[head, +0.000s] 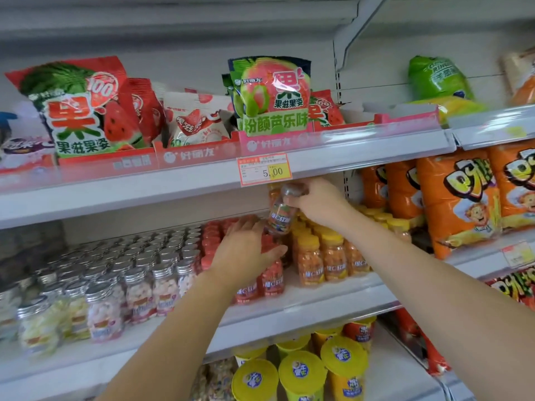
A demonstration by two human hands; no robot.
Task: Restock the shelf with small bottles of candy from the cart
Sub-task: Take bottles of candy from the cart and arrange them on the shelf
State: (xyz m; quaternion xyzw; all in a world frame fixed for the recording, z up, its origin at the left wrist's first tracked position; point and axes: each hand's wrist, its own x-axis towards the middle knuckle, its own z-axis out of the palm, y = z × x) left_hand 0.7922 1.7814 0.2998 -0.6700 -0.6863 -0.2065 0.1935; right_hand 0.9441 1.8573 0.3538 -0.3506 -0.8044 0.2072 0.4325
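Forearms [173, 328] up from below. Left hand [246, 253] spread flat on red bottles [272, 277], probably steadying them. Just above those, right hand [317, 202] pinching a tilted bottle [280, 217] near its cap, body hanging below the fingers. Placing step, by the look. Next: righting it, then lowering into the gap just right of the red bottles without toppling neighbours.

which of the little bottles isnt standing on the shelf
The brown-capped bottle held in the right hand: it is lifted and tilted above the red-capped rows, while all the others stand on the shelf.
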